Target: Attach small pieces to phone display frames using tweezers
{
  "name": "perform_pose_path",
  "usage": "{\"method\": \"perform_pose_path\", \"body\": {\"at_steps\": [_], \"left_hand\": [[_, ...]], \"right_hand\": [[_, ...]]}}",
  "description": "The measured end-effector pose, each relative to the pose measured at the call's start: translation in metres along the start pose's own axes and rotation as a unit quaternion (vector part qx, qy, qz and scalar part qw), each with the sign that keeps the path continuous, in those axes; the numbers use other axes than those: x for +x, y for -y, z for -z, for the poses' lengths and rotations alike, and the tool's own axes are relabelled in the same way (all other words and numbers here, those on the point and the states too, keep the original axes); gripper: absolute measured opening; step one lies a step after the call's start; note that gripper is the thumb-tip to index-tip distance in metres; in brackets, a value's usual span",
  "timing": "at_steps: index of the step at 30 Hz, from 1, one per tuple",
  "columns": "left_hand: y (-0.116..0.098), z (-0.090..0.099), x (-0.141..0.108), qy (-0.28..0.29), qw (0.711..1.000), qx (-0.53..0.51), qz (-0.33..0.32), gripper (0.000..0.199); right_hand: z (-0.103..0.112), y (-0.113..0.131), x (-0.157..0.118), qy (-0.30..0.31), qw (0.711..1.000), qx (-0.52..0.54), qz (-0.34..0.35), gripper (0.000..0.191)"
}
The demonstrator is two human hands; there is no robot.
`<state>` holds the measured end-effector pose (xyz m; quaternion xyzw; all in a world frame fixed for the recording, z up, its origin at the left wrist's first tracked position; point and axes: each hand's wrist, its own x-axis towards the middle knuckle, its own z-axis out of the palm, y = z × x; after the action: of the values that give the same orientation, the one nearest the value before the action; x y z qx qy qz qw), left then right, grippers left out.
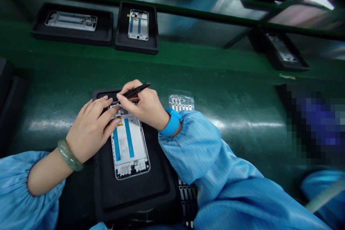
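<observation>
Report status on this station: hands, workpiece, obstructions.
Right hand pinching slim black tool. Left hand covering top end of phone frame. Frame lying in black tray.

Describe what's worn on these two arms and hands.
The left sleeve and right sleeve are light blue, finely striped and gathered at elastic cuffs. The left hand is ungloved, with a green jade-like bangle; the right hand is ungloved, with a bright blue wristband.

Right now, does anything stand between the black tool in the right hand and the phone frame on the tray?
Partly, yes: the left hand's fingers lie across the top end of the phone frame, beside the right hand holding the black tool. The right fingers hide the tool's tip, so I cannot tell whether it touches the frame.
</observation>
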<state>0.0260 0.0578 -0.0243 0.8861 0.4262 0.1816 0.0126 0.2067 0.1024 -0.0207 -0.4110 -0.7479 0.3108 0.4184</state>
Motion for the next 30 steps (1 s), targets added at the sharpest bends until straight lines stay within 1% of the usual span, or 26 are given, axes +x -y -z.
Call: {"method": "perform_pose_path", "body": {"at_steps": [7, 13, 20, 30], "left_hand": [[-0.0007, -0.0016, 0.0, -0.013, 1.0, 0.002, -0.003, 0.03], [-0.0009, -0.0015, 0.0004, -0.008, 1.0, -0.002, 0.0, 0.031], [-0.0022, -0.0004, 0.0013, -0.007, 1.0, -0.003, 0.0, 0.031], [-0.0017, -0.0009, 0.0015, -0.006, 1.0, 0.002, 0.0, 0.029]], "right_hand": [[0.0002, -0.001, -0.0003, 0.005, 1.0, -0.011, -0.002, 0.009], [0.0, -0.0008, -0.0002, 0.004, 1.0, -0.024, 0.009, 0.008], [0.0004, 0.0008, -0.0002, 0.001, 1.0, -0.027, 0.014, 0.009], [-0.0004, -0.0002, 0.0, 0.012, 1.0, -0.014, -0.001, 0.014]]}}
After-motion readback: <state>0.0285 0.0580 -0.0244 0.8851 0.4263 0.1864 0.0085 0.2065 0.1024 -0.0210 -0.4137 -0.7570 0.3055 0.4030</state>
